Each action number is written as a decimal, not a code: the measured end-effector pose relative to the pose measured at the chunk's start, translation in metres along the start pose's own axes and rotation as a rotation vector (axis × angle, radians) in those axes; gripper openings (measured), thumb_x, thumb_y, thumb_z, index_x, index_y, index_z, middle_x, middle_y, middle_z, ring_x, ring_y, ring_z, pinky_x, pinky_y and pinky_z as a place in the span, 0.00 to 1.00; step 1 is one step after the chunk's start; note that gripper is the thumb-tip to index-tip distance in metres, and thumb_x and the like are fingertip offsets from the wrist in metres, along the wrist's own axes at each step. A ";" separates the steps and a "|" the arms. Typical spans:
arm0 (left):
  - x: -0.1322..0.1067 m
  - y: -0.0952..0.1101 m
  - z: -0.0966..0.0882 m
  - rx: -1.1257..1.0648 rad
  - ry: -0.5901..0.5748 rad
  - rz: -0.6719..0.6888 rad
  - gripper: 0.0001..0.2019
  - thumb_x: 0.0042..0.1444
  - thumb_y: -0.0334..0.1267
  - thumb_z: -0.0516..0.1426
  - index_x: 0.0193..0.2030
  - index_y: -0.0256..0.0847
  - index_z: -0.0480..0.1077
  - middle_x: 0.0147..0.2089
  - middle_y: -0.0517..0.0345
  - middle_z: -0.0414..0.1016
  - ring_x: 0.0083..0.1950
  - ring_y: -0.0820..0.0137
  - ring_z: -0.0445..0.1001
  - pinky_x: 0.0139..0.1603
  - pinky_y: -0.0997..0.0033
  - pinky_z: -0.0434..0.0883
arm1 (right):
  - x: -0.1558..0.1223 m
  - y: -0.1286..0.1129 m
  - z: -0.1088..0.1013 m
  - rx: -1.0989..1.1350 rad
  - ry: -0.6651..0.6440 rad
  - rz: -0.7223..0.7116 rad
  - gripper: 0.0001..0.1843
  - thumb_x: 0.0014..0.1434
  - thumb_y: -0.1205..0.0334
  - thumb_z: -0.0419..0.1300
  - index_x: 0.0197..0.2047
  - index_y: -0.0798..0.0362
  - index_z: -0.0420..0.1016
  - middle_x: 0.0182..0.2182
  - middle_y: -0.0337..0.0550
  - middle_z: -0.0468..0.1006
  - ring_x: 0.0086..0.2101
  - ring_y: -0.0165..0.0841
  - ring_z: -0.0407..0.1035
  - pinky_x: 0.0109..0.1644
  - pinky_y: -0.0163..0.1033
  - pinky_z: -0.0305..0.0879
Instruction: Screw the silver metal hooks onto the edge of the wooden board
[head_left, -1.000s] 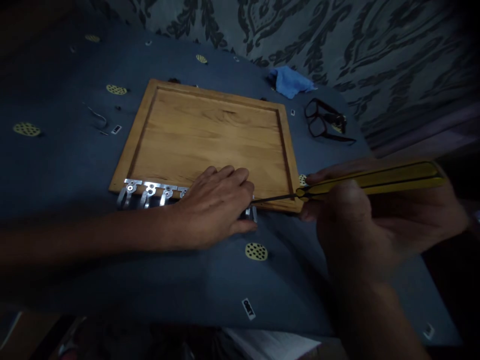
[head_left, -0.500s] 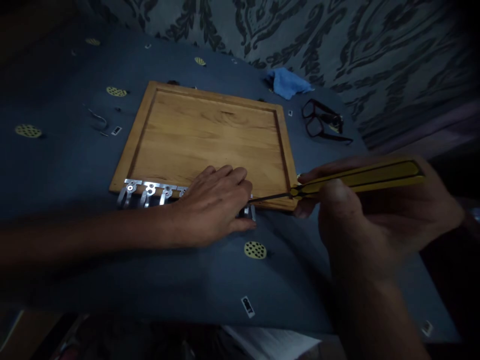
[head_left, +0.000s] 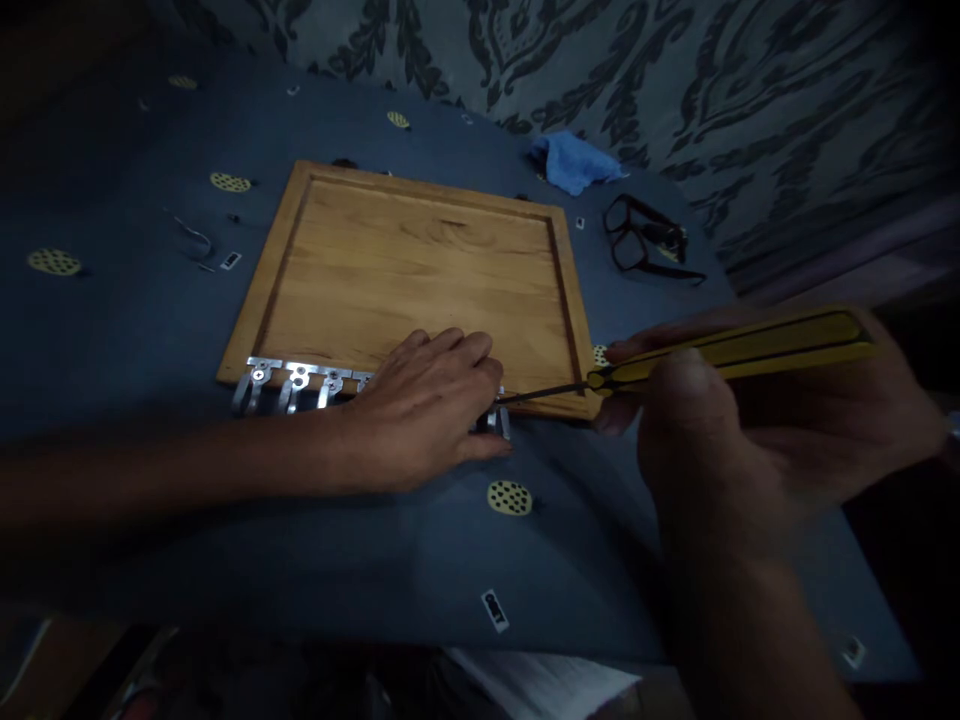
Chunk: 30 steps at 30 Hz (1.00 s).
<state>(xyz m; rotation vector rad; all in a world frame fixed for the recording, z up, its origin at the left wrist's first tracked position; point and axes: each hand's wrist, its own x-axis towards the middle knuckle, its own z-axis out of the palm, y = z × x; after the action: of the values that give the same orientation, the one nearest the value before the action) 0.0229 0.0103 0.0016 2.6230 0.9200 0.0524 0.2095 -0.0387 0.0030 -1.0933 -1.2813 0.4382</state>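
A shallow wooden board with a raised rim [head_left: 427, 260] lies flat on the cloth. Along its near edge runs a metal hook rail [head_left: 298, 378], with screw heads showing on its left part. My left hand [head_left: 439, 400] is closed over the rail's right part, fingers bent on top and thumb along the near side, hiding that stretch. In my right hand [head_left: 720, 440] is a screwdriver [head_left: 735, 352] with a yellow handle, held between thumb and fingers. Its thin shaft points left and reaches the rail beside my left hand, where the tip is hidden.
Glasses [head_left: 637, 240] rest to the right of the board, and a blue cloth [head_left: 574, 162] lies behind them. Left of the board is a thin curved piece [head_left: 193, 236]. A dark patterned tablecloth [head_left: 360, 570] covers the table; patterned fabric [head_left: 660, 80] rises at the back.
My right hand and the screwdriver handle have shifted slightly to the right. My left hand keeps its place on the hook rail, and the board stays put.
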 end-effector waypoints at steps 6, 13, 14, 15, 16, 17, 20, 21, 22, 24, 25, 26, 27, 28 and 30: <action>0.001 0.001 -0.001 -0.002 0.000 -0.002 0.18 0.65 0.50 0.63 0.50 0.35 0.73 0.53 0.46 0.73 0.57 0.54 0.70 0.56 0.56 0.67 | -0.002 0.002 0.000 0.018 -0.044 0.007 0.06 0.55 0.61 0.75 0.36 0.47 0.84 0.30 0.34 0.82 0.19 0.28 0.71 0.17 0.38 0.69; -0.001 0.001 -0.002 -0.001 -0.009 -0.010 0.19 0.65 0.50 0.62 0.50 0.35 0.73 0.53 0.46 0.72 0.57 0.54 0.70 0.56 0.57 0.67 | 0.000 0.003 -0.001 0.036 -0.040 -0.036 0.07 0.54 0.64 0.75 0.36 0.48 0.84 0.29 0.34 0.83 0.20 0.27 0.72 0.18 0.35 0.70; -0.001 0.001 -0.002 0.000 -0.010 -0.012 0.19 0.66 0.50 0.62 0.50 0.35 0.73 0.53 0.46 0.72 0.57 0.54 0.70 0.56 0.57 0.67 | 0.000 0.003 -0.001 0.026 -0.041 -0.046 0.07 0.55 0.64 0.75 0.36 0.48 0.84 0.29 0.34 0.83 0.20 0.27 0.72 0.18 0.35 0.70; -0.001 0.001 -0.002 -0.001 -0.010 -0.013 0.19 0.66 0.51 0.62 0.51 0.35 0.73 0.53 0.46 0.72 0.57 0.54 0.70 0.56 0.57 0.67 | 0.000 0.002 0.000 0.009 -0.040 -0.055 0.06 0.55 0.64 0.75 0.36 0.49 0.83 0.29 0.34 0.83 0.19 0.26 0.72 0.18 0.34 0.70; -0.001 0.001 -0.002 -0.002 -0.011 -0.015 0.19 0.66 0.51 0.62 0.51 0.35 0.73 0.53 0.46 0.72 0.57 0.54 0.70 0.57 0.57 0.67 | 0.000 0.002 0.000 -0.009 -0.040 -0.067 0.06 0.55 0.64 0.75 0.36 0.49 0.83 0.29 0.34 0.82 0.19 0.26 0.72 0.17 0.34 0.70; -0.001 0.001 -0.002 -0.001 -0.014 -0.017 0.19 0.66 0.51 0.62 0.51 0.35 0.73 0.53 0.46 0.72 0.57 0.54 0.70 0.57 0.57 0.67 | 0.000 0.002 0.001 -0.028 -0.039 -0.078 0.06 0.55 0.63 0.75 0.36 0.50 0.83 0.28 0.35 0.82 0.19 0.27 0.72 0.17 0.34 0.69; 0.000 0.002 -0.003 0.002 -0.021 -0.017 0.19 0.66 0.51 0.62 0.51 0.35 0.73 0.53 0.46 0.72 0.57 0.55 0.70 0.56 0.57 0.67 | 0.001 0.001 0.003 -0.042 -0.045 -0.089 0.06 0.55 0.62 0.75 0.36 0.49 0.84 0.28 0.34 0.82 0.18 0.28 0.72 0.16 0.35 0.69; 0.000 0.002 -0.004 0.003 -0.024 -0.017 0.19 0.66 0.51 0.62 0.51 0.35 0.73 0.53 0.46 0.72 0.57 0.55 0.70 0.56 0.57 0.67 | 0.002 0.001 0.003 -0.029 -0.055 -0.080 0.06 0.55 0.63 0.75 0.36 0.48 0.84 0.28 0.34 0.82 0.18 0.28 0.72 0.17 0.35 0.70; 0.000 0.002 -0.004 0.005 -0.026 -0.017 0.19 0.66 0.51 0.62 0.51 0.34 0.73 0.53 0.46 0.72 0.56 0.55 0.71 0.56 0.57 0.67 | 0.002 0.002 0.003 -0.013 -0.066 -0.076 0.06 0.55 0.63 0.75 0.36 0.47 0.84 0.28 0.34 0.82 0.18 0.28 0.72 0.17 0.35 0.70; 0.000 0.002 -0.003 0.009 -0.027 -0.019 0.19 0.66 0.51 0.62 0.50 0.35 0.73 0.52 0.46 0.72 0.56 0.55 0.71 0.55 0.58 0.67 | 0.003 0.002 0.001 0.009 -0.092 -0.078 0.06 0.56 0.63 0.74 0.37 0.47 0.85 0.29 0.34 0.82 0.19 0.28 0.72 0.18 0.35 0.70; 0.000 0.002 -0.003 0.012 -0.022 -0.016 0.19 0.66 0.51 0.62 0.50 0.35 0.73 0.52 0.46 0.72 0.55 0.55 0.71 0.55 0.58 0.67 | 0.003 0.001 -0.001 0.012 -0.111 -0.077 0.06 0.56 0.62 0.74 0.38 0.46 0.85 0.29 0.35 0.82 0.20 0.28 0.73 0.19 0.35 0.71; 0.000 0.002 -0.002 0.013 -0.011 -0.010 0.19 0.66 0.51 0.62 0.49 0.35 0.73 0.51 0.46 0.72 0.55 0.55 0.71 0.54 0.58 0.67 | 0.004 0.001 -0.003 0.007 -0.134 -0.070 0.06 0.57 0.61 0.74 0.40 0.46 0.86 0.30 0.35 0.83 0.21 0.28 0.73 0.20 0.36 0.71; 0.000 0.001 -0.001 0.014 0.004 -0.003 0.18 0.65 0.51 0.62 0.49 0.35 0.73 0.51 0.46 0.72 0.55 0.55 0.71 0.54 0.58 0.67 | 0.004 0.000 -0.005 -0.003 -0.163 -0.051 0.08 0.58 0.59 0.73 0.42 0.46 0.86 0.31 0.36 0.83 0.21 0.29 0.73 0.21 0.36 0.72; -0.001 0.001 0.000 0.014 0.019 0.005 0.18 0.65 0.51 0.62 0.48 0.35 0.73 0.51 0.47 0.72 0.54 0.55 0.71 0.54 0.58 0.67 | 0.004 0.000 -0.007 -0.012 -0.196 -0.027 0.09 0.59 0.58 0.72 0.44 0.45 0.86 0.31 0.37 0.83 0.22 0.29 0.73 0.22 0.37 0.74; -0.001 0.000 0.001 0.010 0.034 0.013 0.18 0.65 0.50 0.62 0.48 0.35 0.73 0.51 0.47 0.72 0.53 0.55 0.71 0.53 0.58 0.67 | 0.005 -0.002 -0.010 -0.016 -0.246 0.009 0.11 0.60 0.57 0.72 0.47 0.44 0.86 0.32 0.37 0.83 0.22 0.29 0.73 0.23 0.39 0.75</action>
<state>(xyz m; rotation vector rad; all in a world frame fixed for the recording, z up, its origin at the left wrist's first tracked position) 0.0223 0.0095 0.0003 2.6455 0.9163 0.0960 0.2194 -0.0401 0.0081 -1.0825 -1.4973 0.5839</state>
